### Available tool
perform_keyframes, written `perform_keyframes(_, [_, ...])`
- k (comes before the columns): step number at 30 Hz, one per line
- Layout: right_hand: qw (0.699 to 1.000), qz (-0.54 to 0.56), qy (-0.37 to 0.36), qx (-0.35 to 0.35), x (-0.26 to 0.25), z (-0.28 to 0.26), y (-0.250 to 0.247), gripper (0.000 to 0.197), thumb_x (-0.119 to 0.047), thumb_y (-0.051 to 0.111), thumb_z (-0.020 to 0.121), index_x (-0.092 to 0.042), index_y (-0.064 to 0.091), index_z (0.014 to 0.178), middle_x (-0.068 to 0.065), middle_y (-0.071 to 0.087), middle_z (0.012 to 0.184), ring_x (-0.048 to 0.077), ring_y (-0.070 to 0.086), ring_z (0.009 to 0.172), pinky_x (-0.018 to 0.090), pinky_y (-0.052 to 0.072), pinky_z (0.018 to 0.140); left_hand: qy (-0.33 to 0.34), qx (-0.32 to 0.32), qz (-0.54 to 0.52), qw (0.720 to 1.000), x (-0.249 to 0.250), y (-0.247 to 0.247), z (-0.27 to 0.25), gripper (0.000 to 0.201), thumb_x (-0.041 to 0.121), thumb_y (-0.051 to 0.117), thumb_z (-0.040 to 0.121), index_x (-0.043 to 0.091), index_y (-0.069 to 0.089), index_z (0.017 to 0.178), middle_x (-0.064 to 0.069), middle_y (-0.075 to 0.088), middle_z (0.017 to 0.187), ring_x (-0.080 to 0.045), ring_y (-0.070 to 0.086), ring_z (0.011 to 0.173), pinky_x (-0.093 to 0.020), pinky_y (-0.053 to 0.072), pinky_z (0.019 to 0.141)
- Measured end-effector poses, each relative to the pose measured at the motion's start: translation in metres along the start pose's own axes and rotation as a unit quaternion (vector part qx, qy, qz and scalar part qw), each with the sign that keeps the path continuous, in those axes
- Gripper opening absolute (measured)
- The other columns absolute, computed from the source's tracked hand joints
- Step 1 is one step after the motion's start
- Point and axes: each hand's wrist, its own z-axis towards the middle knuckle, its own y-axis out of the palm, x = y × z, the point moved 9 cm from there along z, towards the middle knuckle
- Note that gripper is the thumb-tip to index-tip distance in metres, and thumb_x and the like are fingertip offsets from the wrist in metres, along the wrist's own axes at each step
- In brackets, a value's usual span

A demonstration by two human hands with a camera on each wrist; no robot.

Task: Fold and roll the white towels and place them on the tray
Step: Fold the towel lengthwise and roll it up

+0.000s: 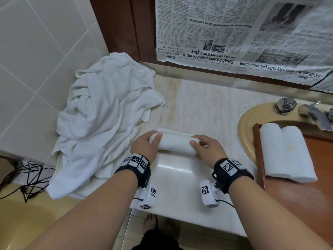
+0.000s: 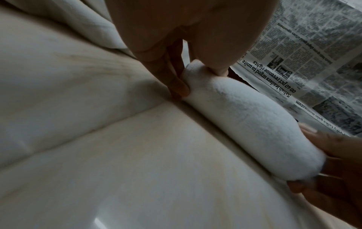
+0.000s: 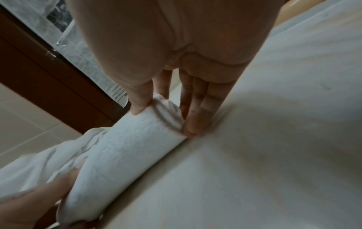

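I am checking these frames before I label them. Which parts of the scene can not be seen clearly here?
- Tray: head view, cut off by the right edge, and partly covered by two rolled towels.
- Towel pile: head view, the number of towels is lost in the folds.
- Rolled towel: its ends are covered by the left hand and right hand.
- Faucet: blurred, cropped.

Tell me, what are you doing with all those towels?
A person is rolling white towels at a bathroom counter. Both hands grip the ends of one rolled towel lying on the counter: the left hand at one end, the right hand at the other. Two rolled towels already lie on the wooden tray. A pile of loose towels waits on the left.
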Motion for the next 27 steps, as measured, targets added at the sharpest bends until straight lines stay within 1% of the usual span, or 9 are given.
perform_keyframes(4, [1.000,0.005,0.019,-0.003,-0.002,0.009,-0.003,0.021,-0.042,0.068,0.095,-0.033,0.072,0.114,0.009,0.077,0.085,0.027,0.074,0.075,0.046,0.059,0.090,-0.025,-0.006,0.013,1.000,0.003,0.000,0.008,0.042,0.059,0.055,0.097,0.036,0.068,0.129,0.002,0.070,0.125,-0.017,0.061,0.106,-0.023,0.041,0.084])
perform_keyframes(9, [0.998,0.022,0.053,0.001,-0.002,0.019,-0.006,0.028,-0.042,0.070,0.094,-0.025,0.075,0.115,0.011,0.077,0.088,0.029,0.075,0.075,0.042,0.060,0.090,-0.047,-0.017,0.026,0.998,0.000,0.001,0.020,0.042,0.065,0.056,0.093,0.040,0.070,0.124,0.001,0.068,0.130,-0.021,0.063,0.114,-0.027,0.046,0.088])
perform_keyframes(11, [0.998,0.027,0.058,0.010,-0.003,0.021,-0.007,0.024,-0.041,0.069,0.095,-0.025,0.077,0.111,0.016,0.077,0.088,0.024,0.071,0.066,0.038,0.060,0.088,-0.061,-0.017,0.014,0.998,-0.003,0.002,0.024,0.042,0.067,0.058,0.089,0.041,0.071,0.120,0.002,0.067,0.131,-0.021,0.062,0.116,-0.030,0.049,0.094])
perform_keyframes(15, [0.997,0.036,0.063,0.028,0.000,0.025,-0.008,0.022,-0.041,0.067,0.096,-0.026,0.077,0.109,0.010,0.072,0.071,0.015,0.062,0.054,0.026,0.056,0.070,-0.071,-0.022,0.007,0.997,-0.005,0.004,0.032,0.050,0.070,0.059,0.086,0.037,0.071,0.121,0.004,0.068,0.129,-0.020,0.063,0.111,-0.034,0.051,0.096])
perform_keyframes(18, [0.996,0.043,0.054,0.050,-0.005,0.028,-0.010,0.022,-0.041,0.069,0.095,-0.026,0.074,0.111,0.002,0.071,0.083,0.016,0.060,0.050,0.021,0.054,0.057,-0.071,-0.027,0.004,0.997,-0.003,0.005,0.038,0.047,0.067,0.061,0.087,0.032,0.072,0.116,0.004,0.068,0.124,-0.021,0.064,0.107,-0.036,0.052,0.097])
perform_keyframes(20, [0.996,0.034,0.037,0.072,-0.008,0.028,-0.012,0.018,-0.044,0.070,0.093,-0.033,0.069,0.108,0.003,0.070,0.097,0.019,0.065,0.057,0.027,0.055,0.060,-0.072,-0.038,-0.011,0.997,-0.001,0.008,0.042,0.039,0.066,0.063,0.086,0.033,0.070,0.106,0.004,0.068,0.119,-0.022,0.067,0.100,-0.040,0.056,0.095])
perform_keyframes(23, [0.993,0.008,0.014,0.113,-0.010,0.021,-0.015,0.010,-0.048,0.069,0.092,-0.040,0.068,0.096,0.000,0.071,0.092,0.023,0.071,0.078,0.034,0.058,0.074,-0.048,-0.027,-0.046,0.997,0.006,0.006,0.042,0.026,0.057,0.071,0.084,0.032,0.068,0.090,0.010,0.066,0.101,-0.015,0.066,0.087,-0.043,0.060,0.085])
perform_keyframes(25, [0.991,0.003,-0.001,0.136,-0.010,0.013,-0.016,0.015,-0.049,0.067,0.093,-0.040,0.074,0.102,-0.008,0.073,0.097,0.017,0.070,0.090,0.034,0.056,0.087,-0.001,0.003,-0.049,0.999,0.015,0.001,0.041,0.019,0.050,0.074,0.085,0.032,0.069,0.084,0.010,0.065,0.097,-0.010,0.063,0.089,-0.041,0.058,0.087])
perform_keyframes(27, [0.990,-0.015,-0.010,0.137,-0.011,0.002,-0.014,0.031,-0.050,0.063,0.096,-0.034,0.075,0.120,-0.010,0.073,0.110,0.014,0.068,0.102,0.028,0.051,0.097,0.030,0.010,-0.014,0.999,0.020,0.000,0.033,0.020,0.051,0.071,0.088,0.032,0.072,0.085,0.008,0.068,0.104,-0.012,0.063,0.097,-0.035,0.052,0.093])
